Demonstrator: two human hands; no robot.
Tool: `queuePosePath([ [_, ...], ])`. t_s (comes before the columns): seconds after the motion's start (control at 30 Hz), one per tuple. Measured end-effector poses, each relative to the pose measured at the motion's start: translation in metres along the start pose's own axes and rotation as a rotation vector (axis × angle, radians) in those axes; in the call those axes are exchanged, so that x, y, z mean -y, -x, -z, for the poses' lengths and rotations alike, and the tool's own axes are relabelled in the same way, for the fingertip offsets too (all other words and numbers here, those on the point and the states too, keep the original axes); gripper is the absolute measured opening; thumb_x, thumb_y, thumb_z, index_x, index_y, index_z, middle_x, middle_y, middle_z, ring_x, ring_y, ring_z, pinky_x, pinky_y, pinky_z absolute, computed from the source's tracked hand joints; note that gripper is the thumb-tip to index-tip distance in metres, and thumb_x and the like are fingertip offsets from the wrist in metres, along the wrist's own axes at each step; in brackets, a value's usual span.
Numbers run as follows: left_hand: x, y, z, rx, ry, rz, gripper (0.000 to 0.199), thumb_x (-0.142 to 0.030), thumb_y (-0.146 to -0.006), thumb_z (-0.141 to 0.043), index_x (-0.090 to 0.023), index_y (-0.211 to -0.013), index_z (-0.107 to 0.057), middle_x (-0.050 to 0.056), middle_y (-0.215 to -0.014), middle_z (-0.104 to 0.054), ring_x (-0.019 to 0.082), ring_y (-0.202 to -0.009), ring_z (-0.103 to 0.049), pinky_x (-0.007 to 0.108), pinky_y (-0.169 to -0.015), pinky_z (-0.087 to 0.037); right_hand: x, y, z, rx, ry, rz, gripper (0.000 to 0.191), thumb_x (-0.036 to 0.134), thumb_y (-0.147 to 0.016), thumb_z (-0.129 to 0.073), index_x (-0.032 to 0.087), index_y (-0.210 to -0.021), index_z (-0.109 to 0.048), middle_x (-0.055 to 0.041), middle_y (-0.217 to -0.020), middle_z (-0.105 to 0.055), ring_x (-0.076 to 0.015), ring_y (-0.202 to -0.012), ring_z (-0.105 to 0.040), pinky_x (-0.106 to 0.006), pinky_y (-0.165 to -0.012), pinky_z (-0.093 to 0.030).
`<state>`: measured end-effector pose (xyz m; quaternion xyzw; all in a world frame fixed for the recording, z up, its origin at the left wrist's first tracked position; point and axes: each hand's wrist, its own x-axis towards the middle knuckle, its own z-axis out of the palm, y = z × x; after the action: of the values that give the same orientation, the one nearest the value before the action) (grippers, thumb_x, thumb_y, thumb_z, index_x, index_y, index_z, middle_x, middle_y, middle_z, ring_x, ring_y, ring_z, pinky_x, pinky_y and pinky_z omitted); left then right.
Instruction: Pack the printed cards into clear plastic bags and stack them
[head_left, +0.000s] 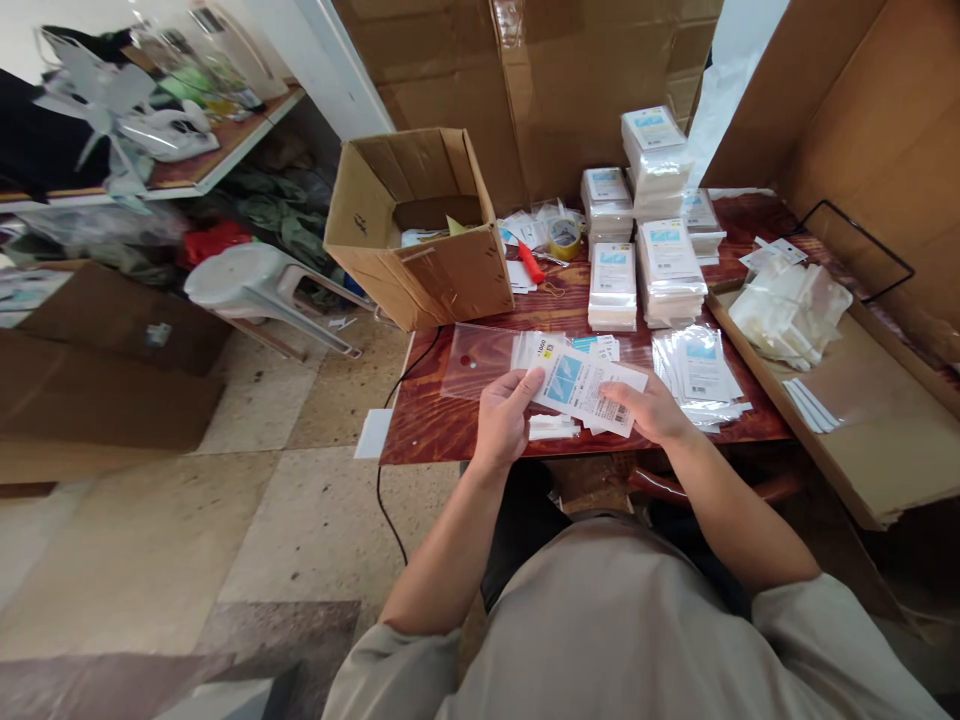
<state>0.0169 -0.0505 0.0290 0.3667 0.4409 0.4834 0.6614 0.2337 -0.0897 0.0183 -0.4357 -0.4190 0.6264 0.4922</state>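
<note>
So the left hand [504, 420] and right hand [658, 408] both pinch the printed card [568, 381], its long axis running between them. Clear bag [471, 350] lies just beyond the left hand, the nearer one.

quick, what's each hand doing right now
Left hand: closed on the printed card, gripping its left end, thumb on top.
Right hand: closed on the same card's right end, thumb on top.

White printed card [579, 388], blue picture panel, yellow-marked end toward ten o'clock, held slanting above the surface [424, 428]
</note>
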Motion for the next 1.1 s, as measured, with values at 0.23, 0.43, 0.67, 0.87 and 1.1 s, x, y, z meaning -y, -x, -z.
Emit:
queuePosePath([
  [0.23,0.013,0.008,-0.007,-0.024,0.023,-0.033,0.057,-0.052,-0.068,-0.099,-0.013,-0.103,-0.078,0.012,-0.102,-0.08,0.032,-0.094,-0.079,0.038,-0.072,-0.07,-0.003,-0.005,-0.015,-0.09,-0.035,0.041,0.042,0.048,-0.08,-0.092,0.017,-0.107,-0.08,-0.0092,-0.111,-0.08,-0.0213,-0.095,-0.076,-0.034,-0.086,-0.064],
  [0.43,0.01,0.007,-0.01,-0.038,0.032,-0.034,0.068,-0.051,-0.066,-0.099,-0.013,-0.116,-0.072,0.012,-0.105,-0.08,0.028,-0.077,-0.078,0.029,-0.049,-0.062,0.002,0.0,-0.015,0.036,-0.027,-0.041,0.05,0.058,-0.08,-0.091,0.014,-0.102,-0.077,-0.0056,-0.084,-0.076,-0.0153,-0.059,-0.068,-0.025,-0.047,-0.054],
  [0.67,0.014,0.014,-0.014,0.057,-0.092,-0.048,0.056,-0.051,-0.07,-0.097,-0.014,-0.106,-0.076,0.013,-0.105,-0.08,0.026,-0.078,-0.078,0.036,-0.062,-0.067,-0.005,0.004,-0.019,-0.262,0.131,0.08,0.053,0.056,-0.07,-0.097,0.018,-0.07,-0.061,0.0012,-0.063,-0.063,-0.0108,-0.051,-0.057,-0.022,-0.046,-0.046],
  [0.87,0.018,0.001,-0.01,0.31,-0.421,0.063,0.05,-0.059,-0.075,-0.091,-0.015,-0.096,-0.078,0.012,-0.081,-0.076,0.023,-0.06,-0.068,0.036,-0.057,-0.058,0.01,0.013,0.009,-0.261,0.159,0.047,0.055,0.054,-0.072,-0.095,0.017,-0.109,-0.077,-0.0064,-0.097,-0.079,-0.0178,-0.077,-0.072,-0.031,-0.071,-0.061],
  [1.1,0.025,-0.046,0.04,-0.287,-1.251,-0.168,0.058,-0.048,-0.082,-0.085,-0.012,-0.125,-0.069,0.026,-0.132,-0.069,0.043,-0.128,-0.063,0.054,-0.112,-0.046,-0.009,0.041,0.109,-1.045,0.855,0.039,0.038,0.051,-0.077,-0.08,0.016,-0.091,-0.074,-0.0111,-0.083,-0.075,-0.0292,-0.08,-0.069,-0.044,-0.079,-0.056],
])
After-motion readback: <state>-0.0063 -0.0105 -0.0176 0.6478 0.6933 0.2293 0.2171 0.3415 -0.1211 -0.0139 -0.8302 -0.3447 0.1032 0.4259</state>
